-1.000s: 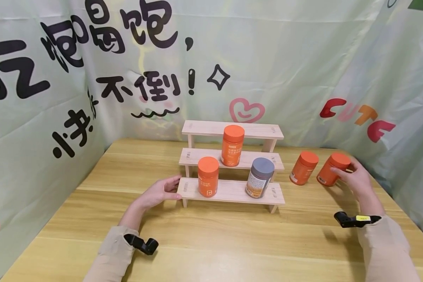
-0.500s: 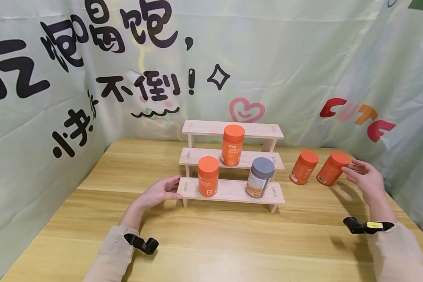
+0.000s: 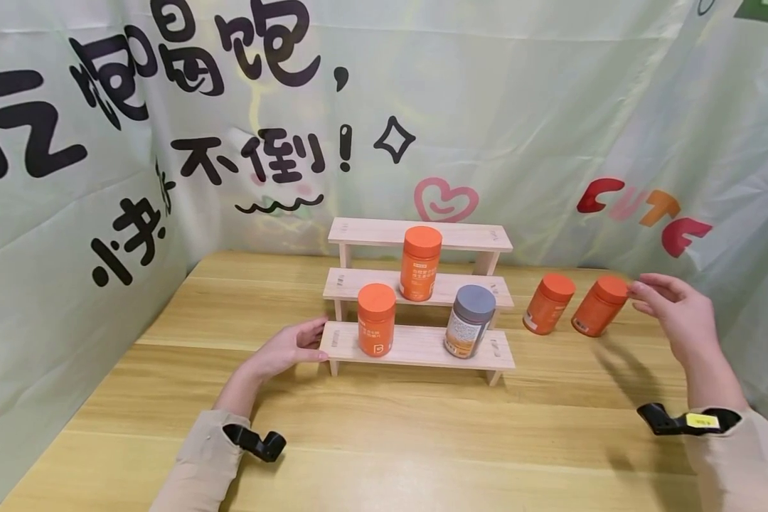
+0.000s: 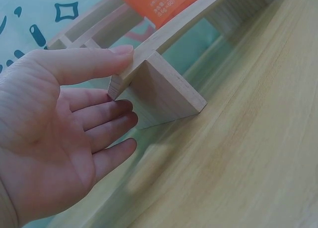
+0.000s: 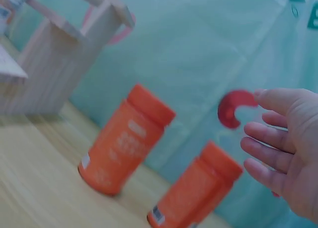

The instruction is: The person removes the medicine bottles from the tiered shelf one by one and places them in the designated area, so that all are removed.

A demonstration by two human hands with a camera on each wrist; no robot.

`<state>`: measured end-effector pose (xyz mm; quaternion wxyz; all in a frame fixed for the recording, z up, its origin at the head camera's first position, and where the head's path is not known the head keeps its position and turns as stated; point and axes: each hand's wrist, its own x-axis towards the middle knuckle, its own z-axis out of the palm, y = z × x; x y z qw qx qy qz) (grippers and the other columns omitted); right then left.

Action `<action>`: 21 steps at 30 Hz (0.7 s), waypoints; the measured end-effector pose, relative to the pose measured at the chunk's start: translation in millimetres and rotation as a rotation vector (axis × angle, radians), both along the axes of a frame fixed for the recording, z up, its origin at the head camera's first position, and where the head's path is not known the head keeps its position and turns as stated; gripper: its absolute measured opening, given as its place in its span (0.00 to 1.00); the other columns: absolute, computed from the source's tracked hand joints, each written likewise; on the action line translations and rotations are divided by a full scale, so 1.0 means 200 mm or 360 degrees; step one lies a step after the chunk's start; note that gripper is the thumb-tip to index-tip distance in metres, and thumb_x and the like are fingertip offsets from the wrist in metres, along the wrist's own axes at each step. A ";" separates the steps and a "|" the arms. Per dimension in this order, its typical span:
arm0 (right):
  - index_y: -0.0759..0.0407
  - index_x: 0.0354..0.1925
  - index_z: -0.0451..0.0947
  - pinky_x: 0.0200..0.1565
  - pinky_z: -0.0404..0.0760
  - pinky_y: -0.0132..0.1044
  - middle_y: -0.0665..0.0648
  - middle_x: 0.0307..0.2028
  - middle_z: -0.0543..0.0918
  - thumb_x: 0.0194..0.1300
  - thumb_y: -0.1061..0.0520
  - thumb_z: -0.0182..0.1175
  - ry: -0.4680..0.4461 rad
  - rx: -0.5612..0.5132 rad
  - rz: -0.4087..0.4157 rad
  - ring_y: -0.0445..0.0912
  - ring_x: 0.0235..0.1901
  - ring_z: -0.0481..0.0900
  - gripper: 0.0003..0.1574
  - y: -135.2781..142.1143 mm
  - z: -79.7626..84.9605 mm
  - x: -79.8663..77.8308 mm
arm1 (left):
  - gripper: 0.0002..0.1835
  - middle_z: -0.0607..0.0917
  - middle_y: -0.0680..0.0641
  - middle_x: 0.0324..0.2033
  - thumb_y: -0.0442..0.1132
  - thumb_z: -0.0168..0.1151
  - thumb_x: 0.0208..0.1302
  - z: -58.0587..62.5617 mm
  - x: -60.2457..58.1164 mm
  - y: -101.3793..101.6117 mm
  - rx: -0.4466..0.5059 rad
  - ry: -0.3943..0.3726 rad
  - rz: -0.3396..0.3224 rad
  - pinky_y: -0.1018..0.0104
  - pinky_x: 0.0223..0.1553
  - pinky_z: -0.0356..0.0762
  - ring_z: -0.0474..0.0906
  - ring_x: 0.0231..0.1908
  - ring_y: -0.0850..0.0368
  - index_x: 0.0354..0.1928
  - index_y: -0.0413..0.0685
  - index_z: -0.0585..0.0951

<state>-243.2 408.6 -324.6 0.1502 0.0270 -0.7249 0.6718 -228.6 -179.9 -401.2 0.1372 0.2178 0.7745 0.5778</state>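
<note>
Head view: three jars [image 3: 375, 327] stood on three-tier stand [image 3: 422, 345], two orange jars [image 3: 600, 311] unshelved; left fingers [image 4: 110, 114] pinched stand, right fingers [image 5: 268, 135] apart.

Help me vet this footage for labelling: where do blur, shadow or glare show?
Head view: mostly sharp; the bare right hand casts a soft shadow on the light-brown wooden table, with faint glare near the bottom. Left wrist view: dim, bluish. Right wrist view: blurred, printing smeared on the two orange cylindrical jars.
</note>
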 end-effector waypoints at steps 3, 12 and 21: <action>0.42 0.42 0.73 0.32 0.74 0.16 0.34 0.32 0.81 0.64 0.56 0.58 -0.0065 0.0246 -0.0008 0.28 0.31 0.80 0.10 -0.09 0.09 0.04 | 0.42 0.56 0.28 0.65 0.32 0.63 0.58 0.00 0.00 0.00 0.0022 -0.0010 -0.0009 0.46 0.64 0.52 0.53 0.65 0.35 0.67 0.25 0.49; 0.45 0.56 0.66 0.37 0.72 0.16 0.29 0.36 0.78 0.67 0.50 0.55 -0.0084 0.0745 0.0083 0.28 0.35 0.78 0.20 -0.26 0.24 0.03 | 0.42 0.59 0.27 0.63 0.31 0.62 0.58 0.00 0.00 0.00 0.0034 -0.0011 -0.0007 0.46 0.63 0.54 0.56 0.63 0.34 0.67 0.24 0.49; 0.59 0.65 0.61 0.47 0.72 0.22 0.36 0.43 0.78 0.67 0.45 0.53 -0.0066 0.0871 0.0219 0.30 0.39 0.78 0.33 -0.50 0.35 0.02 | 0.42 0.59 0.27 0.64 0.32 0.62 0.58 0.00 0.00 0.00 0.0032 -0.0018 -0.0010 0.46 0.63 0.54 0.56 0.64 0.34 0.67 0.25 0.49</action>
